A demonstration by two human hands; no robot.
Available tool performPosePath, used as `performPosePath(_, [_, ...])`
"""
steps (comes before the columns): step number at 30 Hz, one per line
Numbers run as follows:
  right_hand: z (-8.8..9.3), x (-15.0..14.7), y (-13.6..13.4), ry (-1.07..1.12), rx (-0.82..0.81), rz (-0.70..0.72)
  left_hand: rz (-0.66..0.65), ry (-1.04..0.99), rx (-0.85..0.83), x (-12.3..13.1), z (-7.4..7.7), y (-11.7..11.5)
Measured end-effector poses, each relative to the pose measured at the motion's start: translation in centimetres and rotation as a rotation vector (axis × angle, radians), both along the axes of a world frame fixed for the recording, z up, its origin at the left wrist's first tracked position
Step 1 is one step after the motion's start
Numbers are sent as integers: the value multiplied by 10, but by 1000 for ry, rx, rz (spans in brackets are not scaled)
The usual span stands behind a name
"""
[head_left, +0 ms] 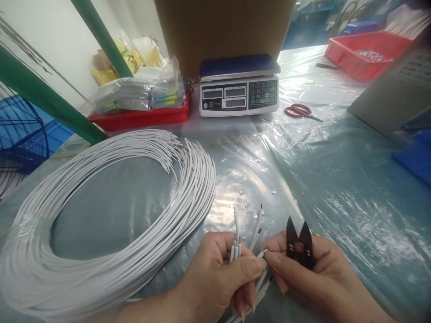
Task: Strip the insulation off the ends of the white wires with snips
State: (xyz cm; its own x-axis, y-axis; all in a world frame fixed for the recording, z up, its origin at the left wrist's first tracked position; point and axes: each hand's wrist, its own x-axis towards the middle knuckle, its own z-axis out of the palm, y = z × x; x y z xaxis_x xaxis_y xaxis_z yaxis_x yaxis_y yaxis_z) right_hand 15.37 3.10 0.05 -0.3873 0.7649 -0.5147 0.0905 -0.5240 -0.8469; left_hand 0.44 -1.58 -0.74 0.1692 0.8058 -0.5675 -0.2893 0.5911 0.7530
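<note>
We take the weighing scale (pixel 239 85) at the back of the bench (pixel 336 179) as our landmark. Well in front of it, at the near edge, our left hand (pixel 218 273) is closed around a small bunch of short white wires (pixel 237 242) whose stripped ends fan upward. Just right of that, our right hand (pixel 303 269) pinches one wire tip between thumb and forefinger while black thread snips (pixel 299 244) sit against the palm, blades pointing up and apart. In front and left of the scale lies a big coil of white wire (pixel 101 215) on the clear plastic sheet covering the bench. Immediately left of the scale a red tray (pixel 141 117) carries bagged goods; right of it lie red-handled scissors (pixel 299 111), and farther right a red bin (pixel 367 54). Small metal bits (pixel 256 197) are scattered between the scale and our hands. The scale shows a small red logo and a keypad, but we cannot read any writing.
</note>
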Motion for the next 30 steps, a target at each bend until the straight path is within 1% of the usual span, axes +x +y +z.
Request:
performPosePath(5, [0,0,2,-26,42,74,5,77,36,0,-1,-1])
performPosePath(12, [-6,4,4,-2,39,171,5,172,25,2,7,1])
performPosePath(19, [-11,6,6,98,-9,184,11,192,8,3,8,1])
performPosePath(25, [-14,7,7,193,-98,226,20,155,7,2,7,1])
performPosePath(27, [-10,7,8,187,-66,232,36,137,9,1,5,0])
performPosePath(30, [-1,7,11,111,91,241,60,119,14,-1,4,0])
